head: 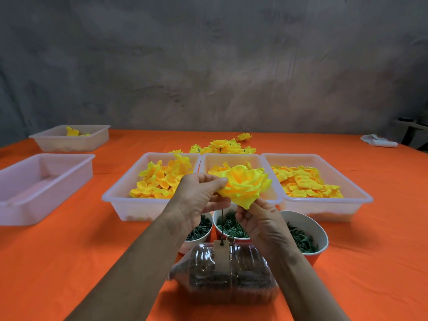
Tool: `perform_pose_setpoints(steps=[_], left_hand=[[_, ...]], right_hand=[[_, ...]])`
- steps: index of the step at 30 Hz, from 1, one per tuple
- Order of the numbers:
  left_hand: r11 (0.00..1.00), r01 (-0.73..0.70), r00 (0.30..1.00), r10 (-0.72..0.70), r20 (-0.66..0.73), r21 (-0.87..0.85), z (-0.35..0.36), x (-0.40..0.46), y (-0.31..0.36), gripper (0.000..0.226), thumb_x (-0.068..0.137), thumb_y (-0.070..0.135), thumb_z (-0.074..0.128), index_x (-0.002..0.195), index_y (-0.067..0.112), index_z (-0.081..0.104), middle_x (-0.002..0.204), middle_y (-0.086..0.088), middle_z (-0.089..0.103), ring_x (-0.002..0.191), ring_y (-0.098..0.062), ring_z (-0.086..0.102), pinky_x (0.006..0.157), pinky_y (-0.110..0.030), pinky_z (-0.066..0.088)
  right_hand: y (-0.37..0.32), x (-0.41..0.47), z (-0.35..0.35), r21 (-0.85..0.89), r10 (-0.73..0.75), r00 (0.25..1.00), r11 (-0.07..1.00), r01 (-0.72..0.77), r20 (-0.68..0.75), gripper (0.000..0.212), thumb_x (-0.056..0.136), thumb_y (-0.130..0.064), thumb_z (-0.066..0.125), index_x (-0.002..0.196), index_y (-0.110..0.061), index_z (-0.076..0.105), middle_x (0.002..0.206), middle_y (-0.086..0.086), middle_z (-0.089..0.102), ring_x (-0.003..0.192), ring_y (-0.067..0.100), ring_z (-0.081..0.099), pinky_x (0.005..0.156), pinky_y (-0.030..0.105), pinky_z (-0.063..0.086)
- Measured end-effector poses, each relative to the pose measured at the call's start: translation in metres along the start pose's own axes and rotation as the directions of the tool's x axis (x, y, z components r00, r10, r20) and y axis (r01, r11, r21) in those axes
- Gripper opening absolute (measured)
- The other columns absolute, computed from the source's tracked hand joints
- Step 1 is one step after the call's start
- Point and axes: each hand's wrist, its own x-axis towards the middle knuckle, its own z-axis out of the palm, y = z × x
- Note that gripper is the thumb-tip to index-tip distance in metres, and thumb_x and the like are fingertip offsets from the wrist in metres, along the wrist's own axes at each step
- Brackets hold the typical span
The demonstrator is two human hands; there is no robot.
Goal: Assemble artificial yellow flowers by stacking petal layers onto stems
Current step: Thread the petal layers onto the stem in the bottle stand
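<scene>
1. Fingers of the left hand [201, 193] pinch the yellow flower [245, 184]; the right hand [261, 223] pinches it from beneath.
2. It sits on a thin stem [222, 224], above the cups.
3. Finished flowers [222, 146] lie behind three petal trays [111, 195]; many petals remain.
</scene>
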Motion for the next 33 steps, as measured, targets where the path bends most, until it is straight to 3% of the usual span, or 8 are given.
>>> perform_pose_setpoints(steps=[3, 11, 17, 19, 23, 28, 33], left_hand=[[0.999, -0.049, 0.997, 0.049, -0.058, -0.004, -0.002, 0.003, 0.001, 0.008, 0.084, -0.001, 0.065, 0.086, 0.003, 0.059, 0.079, -0.013, 0.063, 0.046, -0.012, 0.063, 0.047, -0.024, 0.055], [0.99, -0.142, 0.982, 0.14, -0.126, -0.004, -0.005, 0.009, 0.0, 0.015, 0.078, -0.008, 0.068, 0.085, 0.003, 0.062, 0.07, -0.009, 0.059, 0.048, -0.011, 0.062, 0.048, -0.02, 0.054], [0.985, -0.135, 0.984, 0.12, -0.128, -0.111, -0.003, 0.015, -0.005, 0.004, 0.086, 0.005, 0.064, 0.083, 0.005, 0.061, 0.075, -0.01, 0.065, 0.051, -0.011, 0.065, 0.049, -0.021, 0.055], [0.983, -0.124, 0.986, 0.107, -0.127, -0.136, -0.003, 0.018, -0.007, 0.011, 0.091, 0.011, 0.06, 0.081, 0.006, 0.061, 0.074, -0.01, 0.066, 0.053, -0.014, 0.066, 0.049, -0.023, 0.055], [0.985, -0.102, 0.987, 0.084, -0.136, -0.138, -0.005, 0.025, -0.008, 0.014, 0.094, 0.014, 0.056, 0.085, 0.005, 0.06, 0.075, -0.01, 0.066, 0.053, -0.014, 0.066, 0.048, -0.023, 0.054], [0.99, -0.08, 0.987, 0.063, -0.146, -0.119, -0.008, 0.035, -0.01, 0.015, 0.096, 0.016, 0.054, 0.088, 0.004, 0.059, 0.08, -0.011, 0.067, 0.054, -0.014, 0.066, 0.05, -0.023, 0.055], [0.992, -0.062, 0.995, 0.052, -0.091, -0.107, -0.005, 0.046, -0.008, 0.023, 0.093, 0.025, 0.058, 0.085, 0.005, 0.063, 0.066, -0.004, 0.069, 0.057, -0.016, 0.067, 0.054, -0.028, 0.058]], right_hand=[[0.002, -0.001, -0.004, -0.109, -0.028, 0.998, 0.993, 0.033, 0.047, 0.01, 0.071, -0.013, 0.066, 0.074, -0.007, 0.073, 0.064, 0.004, 0.061, 0.058, 0.009, 0.054, 0.058, 0.018, 0.05], [0.003, 0.004, -0.008, -0.281, -0.08, 0.992, 0.954, 0.105, 0.1, 0.029, 0.068, -0.022, 0.071, 0.09, -0.002, 0.07, 0.069, 0.002, 0.065, 0.062, 0.009, 0.056, 0.064, 0.018, 0.051], [0.005, 0.013, -0.009, -0.272, -0.134, 0.99, 0.952, 0.144, 0.053, 0.02, 0.066, -0.022, 0.071, 0.08, -0.007, 0.072, 0.07, 0.004, 0.065, 0.064, 0.011, 0.056, 0.066, 0.021, 0.052], [0.005, 0.017, -0.01, -0.281, -0.155, 0.987, 0.946, 0.159, 0.036, 0.022, 0.066, -0.023, 0.071, 0.082, -0.007, 0.071, 0.071, 0.005, 0.065, 0.064, 0.011, 0.057, 0.069, 0.022, 0.052], [0.003, 0.027, -0.008, -0.335, -0.2, 0.979, 0.921, 0.198, 0.029, 0.007, 0.078, -0.011, 0.067, 0.076, -0.005, 0.067, 0.061, 0.004, 0.062, 0.058, 0.01, 0.055, 0.062, 0.019, 0.05], [0.0, 0.039, -0.008, -0.391, -0.253, 0.967, 0.891, 0.231, -0.004, 0.016, 0.083, 0.0, 0.063, 0.07, -0.008, 0.067, 0.058, 0.001, 0.063, 0.057, 0.008, 0.056, 0.061, 0.017, 0.05], [0.0, 0.054, -0.006, -0.405, -0.291, 0.957, 0.875, 0.266, -0.002, 0.022, 0.082, 0.001, 0.064, 0.067, -0.014, 0.068, 0.056, -0.001, 0.064, 0.056, 0.006, 0.057, 0.058, 0.015, 0.05]])
